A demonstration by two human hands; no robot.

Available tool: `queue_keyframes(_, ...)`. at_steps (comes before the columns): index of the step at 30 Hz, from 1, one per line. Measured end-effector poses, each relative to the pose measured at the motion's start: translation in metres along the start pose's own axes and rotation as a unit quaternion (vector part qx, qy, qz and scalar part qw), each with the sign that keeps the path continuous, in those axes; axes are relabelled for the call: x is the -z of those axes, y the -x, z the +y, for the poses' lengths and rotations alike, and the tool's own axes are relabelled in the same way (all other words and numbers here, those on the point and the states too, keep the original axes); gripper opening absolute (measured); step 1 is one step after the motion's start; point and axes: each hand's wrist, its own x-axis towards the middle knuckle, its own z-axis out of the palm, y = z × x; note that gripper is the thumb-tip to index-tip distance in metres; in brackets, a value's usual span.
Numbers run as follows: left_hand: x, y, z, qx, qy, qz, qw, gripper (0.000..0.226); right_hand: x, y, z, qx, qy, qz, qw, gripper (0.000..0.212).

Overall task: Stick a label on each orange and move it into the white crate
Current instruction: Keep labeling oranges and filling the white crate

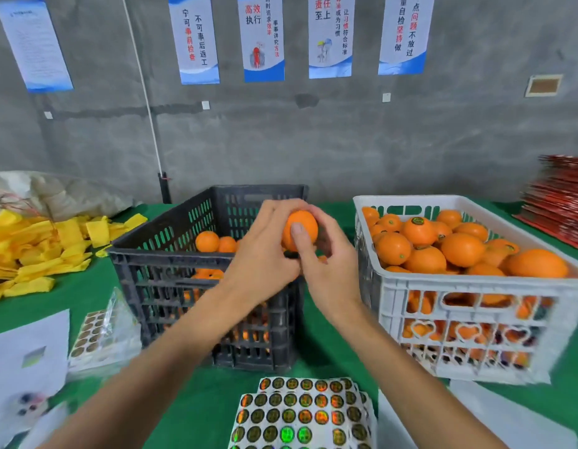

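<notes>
- Both hands meet on one orange (301, 229) held above the near right corner of the black crate (171, 254), in front of the person.
- The left hand (265, 254) cups the fruit from the left, fingers curled round its far side; the right hand (326, 264) grasps it from the right, its thumb pressed flat on the near face.
- No label shows on the fruit; whether one lies under that thumb cannot be told.
- Judged from the grip, the step in hand is pressing a label down. Doing it well likely means the left hand keeping the fruit from turning while the thumb rubs outward so the edges seat on the curved peel.
- The white crate (475, 286), just right of the right hand, is heaped with oranges, some labelled, so the fruit should be set in a low spot, not dropped.
- The sticker sheet (300, 413) lies below the wrists, nearest the person, on the green table (86, 293).
</notes>
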Motion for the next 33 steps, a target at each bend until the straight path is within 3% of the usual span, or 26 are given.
queue_keyframes(5,-0.04,0.084,0.016,-0.002,0.061,-0.022,0.998,0.072,0.048,0.074,0.014,0.004,0.061,-0.041,0.997,0.043)
queue_keyframes(8,-0.063,0.122,0.007,0.047,0.079,-0.094,0.991,0.068,0.067,0.105,0.037,-0.067,0.088,-0.114,0.987,0.042)
queue_keyframes(11,-0.082,0.161,-0.005,0.136,0.082,-0.14,0.977,0.065,0.084,0.134,0.063,-0.134,0.134,-0.208,0.96,0.045)
queue_keyframes(15,-0.095,0.193,-0.03,0.179,0.06,-0.157,0.969,0.063,0.105,0.165,0.089,-0.179,0.184,-0.31,0.916,0.049)
queue_keyframes(19,-0.099,0.209,-0.04,0.217,0.056,-0.149,0.963,0.063,0.109,0.172,0.096,-0.079,0.284,-0.438,0.849,0.072)
queue_keyframes(24,-0.098,0.212,-0.04,0.235,0.106,-0.125,0.958,0.065,0.103,0.167,0.096,-0.056,0.307,-0.459,0.832,0.06)
queue_keyframes(33,-0.097,0.214,-0.041,0.261,0.152,-0.112,0.947,0.07,0.095,0.175,0.1,-0.058,0.269,-0.381,0.883,0.041)
